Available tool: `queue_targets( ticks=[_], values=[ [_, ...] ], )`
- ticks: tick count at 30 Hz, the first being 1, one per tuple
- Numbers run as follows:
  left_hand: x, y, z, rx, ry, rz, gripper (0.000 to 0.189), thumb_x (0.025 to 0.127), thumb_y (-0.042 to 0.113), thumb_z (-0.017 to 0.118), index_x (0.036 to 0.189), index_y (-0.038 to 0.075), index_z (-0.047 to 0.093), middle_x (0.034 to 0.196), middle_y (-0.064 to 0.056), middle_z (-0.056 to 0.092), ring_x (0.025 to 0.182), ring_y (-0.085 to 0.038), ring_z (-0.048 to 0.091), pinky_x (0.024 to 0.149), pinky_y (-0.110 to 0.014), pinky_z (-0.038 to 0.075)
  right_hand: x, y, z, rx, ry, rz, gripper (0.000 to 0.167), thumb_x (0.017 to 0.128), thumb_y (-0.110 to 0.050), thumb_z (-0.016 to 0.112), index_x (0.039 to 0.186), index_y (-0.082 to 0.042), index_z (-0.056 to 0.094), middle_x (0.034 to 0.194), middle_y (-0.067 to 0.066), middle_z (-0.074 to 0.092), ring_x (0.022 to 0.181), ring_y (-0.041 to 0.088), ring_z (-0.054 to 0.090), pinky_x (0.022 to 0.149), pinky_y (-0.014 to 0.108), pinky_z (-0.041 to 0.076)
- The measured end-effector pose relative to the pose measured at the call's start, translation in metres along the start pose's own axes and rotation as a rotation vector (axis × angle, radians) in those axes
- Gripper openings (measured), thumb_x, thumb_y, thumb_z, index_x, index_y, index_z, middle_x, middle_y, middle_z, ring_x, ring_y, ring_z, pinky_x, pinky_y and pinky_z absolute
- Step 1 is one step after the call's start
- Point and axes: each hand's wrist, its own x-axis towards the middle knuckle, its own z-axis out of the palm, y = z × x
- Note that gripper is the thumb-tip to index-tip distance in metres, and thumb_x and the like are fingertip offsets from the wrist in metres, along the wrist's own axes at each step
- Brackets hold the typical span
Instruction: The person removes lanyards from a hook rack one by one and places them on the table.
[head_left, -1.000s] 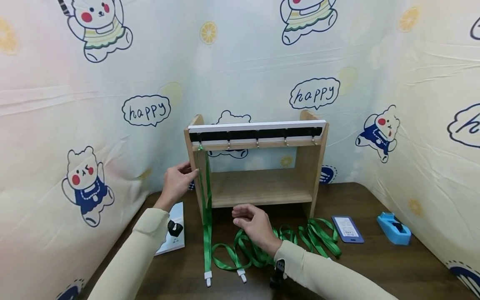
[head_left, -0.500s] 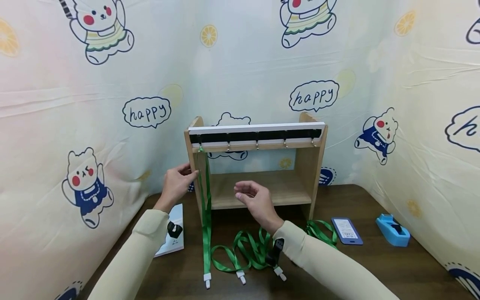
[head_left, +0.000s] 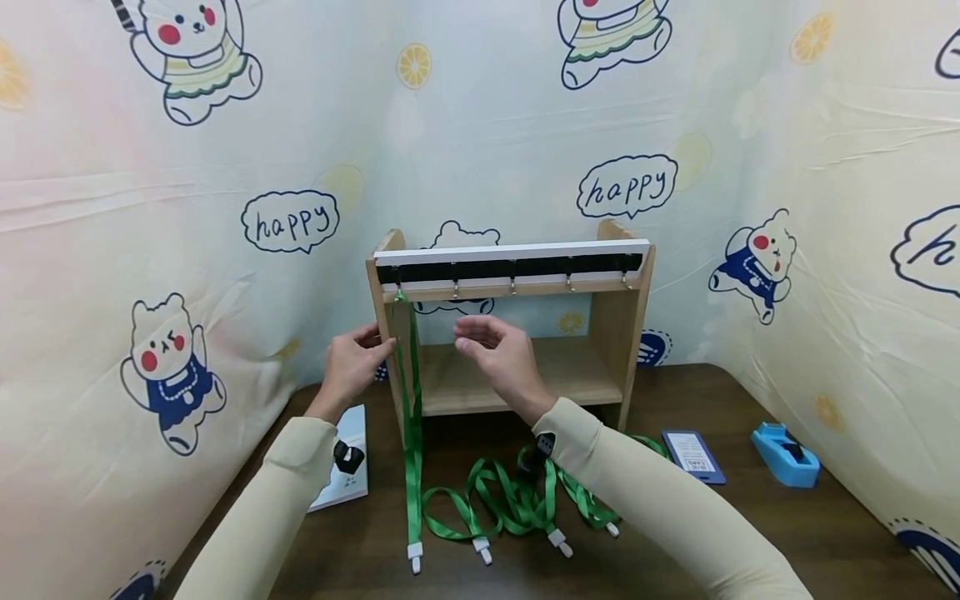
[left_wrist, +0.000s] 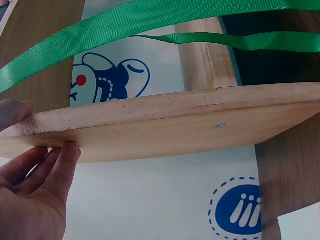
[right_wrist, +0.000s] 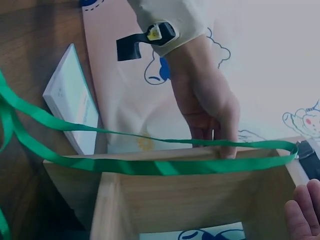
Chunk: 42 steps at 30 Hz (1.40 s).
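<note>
My left hand (head_left: 352,371) grips the left side panel (left_wrist: 165,140) of a small wooden shelf (head_left: 581,367). In the left wrist view its thumb lies at the panel's front edge, its fingers on the outer face. A green lanyard (head_left: 414,450) hangs from the leftmost hook of the black strip (head_left: 483,270), its white clip low over the table. My right hand (head_left: 498,358) is raised in front of the shelf, right of that lanyard, fingers extended and holding nothing. In the right wrist view its fingertips (right_wrist: 298,215) show below the lanyard's hooked end.
Several green lanyards (head_left: 517,517) with white clips lie in loops on the dark table (head_left: 337,558), partly behind my right forearm. To the right are a blue card holder (head_left: 693,458) and a light-blue tape dispenser (head_left: 787,462). A white booklet-like item (head_left: 352,479) lies at left.
My right hand has risen from above the loose lanyards to the front of the shelf opening, nearer the hooks. The left hand stays on the side panel.
</note>
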Motion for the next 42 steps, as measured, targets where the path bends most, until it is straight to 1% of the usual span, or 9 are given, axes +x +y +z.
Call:
queue_targets(
  ticks=[4,7,14,20,26,30,34,37,42],
  values=[
    [-0.001,0.001,-0.001,-0.002,0.003,0.0,0.059,0.097,0.036,0.067,0.147,0.007,0.054,0.137,-0.019,0.064,0.123,-0.033,0.065,0.1,-0.049,0.056,0.004,-0.004,0.009,-0.005,-0.001,-0.013,0.025,0.095,-0.014,0.072,0.119,-0.013,0.071,0.116,0.004,0.075,0.108,0.014,0.071,0.096,0.028,0.058],
    [-0.002,0.001,-0.002,-0.001,0.005,-0.001,0.058,0.097,0.035,0.068,0.146,0.007,0.054,0.137,-0.019,0.065,0.122,-0.033,0.065,0.099,-0.049,0.057,0.006,-0.006,0.015,-0.028,-0.006,-0.015,0.027,0.095,-0.015,0.071,0.122,-0.015,0.07,0.118,0.003,0.075,0.111,0.013,0.07,0.098,0.03,0.057],
    [0.0,0.001,0.0,0.016,0.009,0.011,0.059,0.097,0.037,0.068,0.146,0.007,0.055,0.135,-0.019,0.066,0.121,-0.034,0.066,0.098,-0.05,0.057,0.014,-0.01,0.03,-0.095,0.003,-0.039,0.038,0.097,-0.02,0.07,0.134,-0.017,0.064,0.133,0.001,0.07,0.123,0.014,0.066,0.105,0.031,0.054],
    [0.001,-0.003,0.001,0.017,0.01,0.012,0.06,0.096,0.038,0.069,0.145,0.007,0.055,0.135,-0.019,0.066,0.12,-0.034,0.066,0.098,-0.05,0.058,0.026,-0.015,0.044,-0.127,0.02,-0.012,0.041,0.098,-0.023,0.068,0.138,-0.017,0.062,0.136,-0.002,0.068,0.124,0.009,0.065,0.105,0.028,0.053],
    [0.002,-0.002,0.0,0.023,0.013,0.012,0.059,0.096,0.038,0.069,0.145,0.007,0.056,0.134,-0.018,0.067,0.12,-0.033,0.067,0.097,-0.05,0.058,0.036,-0.017,0.057,-0.158,0.033,0.022,0.039,0.098,-0.023,0.068,0.137,-0.019,0.063,0.134,-0.004,0.069,0.122,0.009,0.066,0.101,0.028,0.056],
    [0.003,0.001,-0.001,0.021,0.016,0.015,0.058,0.096,0.037,0.069,0.144,0.007,0.057,0.133,-0.017,0.068,0.12,-0.032,0.067,0.097,-0.05,0.058,0.041,-0.019,0.066,-0.159,0.057,0.073,0.037,0.098,-0.026,0.068,0.135,-0.023,0.064,0.13,-0.005,0.071,0.119,0.01,0.067,0.098,0.03,0.058],
    [0.004,0.004,-0.001,0.019,0.021,0.016,0.056,0.096,0.035,0.069,0.143,0.007,0.057,0.132,-0.018,0.068,0.119,-0.032,0.067,0.097,-0.05,0.058,0.046,-0.022,0.076,-0.148,0.093,0.133,0.034,0.097,-0.03,0.069,0.131,-0.025,0.067,0.123,-0.006,0.073,0.114,0.01,0.068,0.096,0.034,0.058],
    [0.004,0.005,-0.001,0.022,0.026,0.016,0.055,0.095,0.034,0.069,0.142,0.006,0.059,0.131,-0.018,0.069,0.118,-0.032,0.067,0.097,-0.049,0.058,0.048,-0.024,0.083,-0.127,0.134,0.164,0.03,0.096,-0.03,0.071,0.125,-0.023,0.071,0.116,-0.005,0.076,0.11,0.01,0.069,0.094,0.035,0.058],
    [0.003,0.002,0.0,0.021,0.024,0.011,0.054,0.095,0.033,0.07,0.141,0.007,0.06,0.13,-0.017,0.069,0.118,-0.032,0.068,0.097,-0.049,0.058,0.049,-0.025,0.091,-0.075,0.202,0.213,0.024,0.094,-0.03,0.073,0.116,-0.021,0.076,0.108,-0.004,0.078,0.105,0.01,0.069,0.086,0.034,0.057]
  ],
)
